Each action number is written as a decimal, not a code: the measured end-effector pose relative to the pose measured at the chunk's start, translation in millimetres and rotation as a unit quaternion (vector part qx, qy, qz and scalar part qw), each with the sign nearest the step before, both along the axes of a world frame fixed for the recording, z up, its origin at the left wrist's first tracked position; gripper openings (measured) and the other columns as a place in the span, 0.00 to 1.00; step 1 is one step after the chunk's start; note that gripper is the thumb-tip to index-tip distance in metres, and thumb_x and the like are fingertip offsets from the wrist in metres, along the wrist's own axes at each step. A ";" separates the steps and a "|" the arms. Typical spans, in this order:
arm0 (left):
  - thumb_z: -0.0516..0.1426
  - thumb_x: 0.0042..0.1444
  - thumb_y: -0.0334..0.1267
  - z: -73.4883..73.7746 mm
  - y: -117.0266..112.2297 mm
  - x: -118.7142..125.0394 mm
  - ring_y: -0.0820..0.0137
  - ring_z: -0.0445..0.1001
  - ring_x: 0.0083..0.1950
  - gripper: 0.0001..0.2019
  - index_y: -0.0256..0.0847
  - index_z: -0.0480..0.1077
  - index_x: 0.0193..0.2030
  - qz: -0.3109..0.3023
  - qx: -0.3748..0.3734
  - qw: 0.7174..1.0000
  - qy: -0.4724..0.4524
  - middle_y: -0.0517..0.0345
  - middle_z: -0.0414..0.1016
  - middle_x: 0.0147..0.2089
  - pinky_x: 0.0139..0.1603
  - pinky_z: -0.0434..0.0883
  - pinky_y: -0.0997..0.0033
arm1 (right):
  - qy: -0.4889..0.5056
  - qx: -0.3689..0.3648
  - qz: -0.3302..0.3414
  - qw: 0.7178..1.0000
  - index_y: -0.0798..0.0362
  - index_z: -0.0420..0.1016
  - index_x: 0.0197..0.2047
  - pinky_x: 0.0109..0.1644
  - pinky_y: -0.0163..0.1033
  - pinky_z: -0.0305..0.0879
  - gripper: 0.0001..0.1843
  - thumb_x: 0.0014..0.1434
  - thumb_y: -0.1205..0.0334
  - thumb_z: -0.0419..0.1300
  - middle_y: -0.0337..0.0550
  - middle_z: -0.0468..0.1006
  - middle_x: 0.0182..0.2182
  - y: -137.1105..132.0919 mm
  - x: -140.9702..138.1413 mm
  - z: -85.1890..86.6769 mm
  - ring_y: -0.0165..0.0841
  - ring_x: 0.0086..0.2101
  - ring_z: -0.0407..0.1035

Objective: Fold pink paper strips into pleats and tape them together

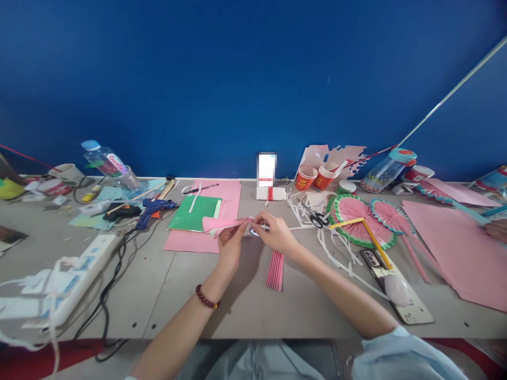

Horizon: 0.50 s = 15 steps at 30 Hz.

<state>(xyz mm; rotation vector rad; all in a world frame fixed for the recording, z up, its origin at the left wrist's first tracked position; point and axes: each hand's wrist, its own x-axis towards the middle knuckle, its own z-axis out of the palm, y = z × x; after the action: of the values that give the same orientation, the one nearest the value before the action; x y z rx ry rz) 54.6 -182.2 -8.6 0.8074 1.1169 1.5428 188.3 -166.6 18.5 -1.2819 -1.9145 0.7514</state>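
Note:
My left hand (229,240) is closed around a folded strip of pink pleated paper (216,224), whose loose end points left over a green sheet. My right hand (277,232) meets it at the other end, with thumb and finger pinched together on the paper's tip. A thin white strip (303,228) runs off to the right from beneath my right hand. Below the right wrist, a second pink pleated piece (275,272) lies on the table. A small shiny round thing (254,231) shows partly between the hands; its kind is unclear.
Left are a green packet (196,214) on pink paper (180,241), a blue glue gun (152,208), and a power strip (85,277). Right are scissors (317,219), watermelon-patterned paper fans (343,208), a phone (415,309) and paper cups (306,178). Another person's hand (497,231) shows far right.

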 end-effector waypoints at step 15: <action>0.65 0.43 0.44 5.1 1.3 -3.7 0.63 0.76 0.40 0.12 0.38 0.77 0.30 0.052 -0.028 0.998 0.034 0.52 0.80 0.34 0.45 0.69 0.65 | -0.046 -0.002 -0.053 0.998 0.49 0.69 0.33 0.35 0.34 0.60 0.06 0.58 0.57 0.54 0.39 0.78 0.30 -2.0 1.4 5.7 0.33 0.33 0.72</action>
<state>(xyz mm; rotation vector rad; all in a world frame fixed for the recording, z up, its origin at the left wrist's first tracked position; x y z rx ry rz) 50.9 -180.9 -3.6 0.7793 1.2638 1.5728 189.7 -168.6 24.1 -1.4315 -1.9002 0.6528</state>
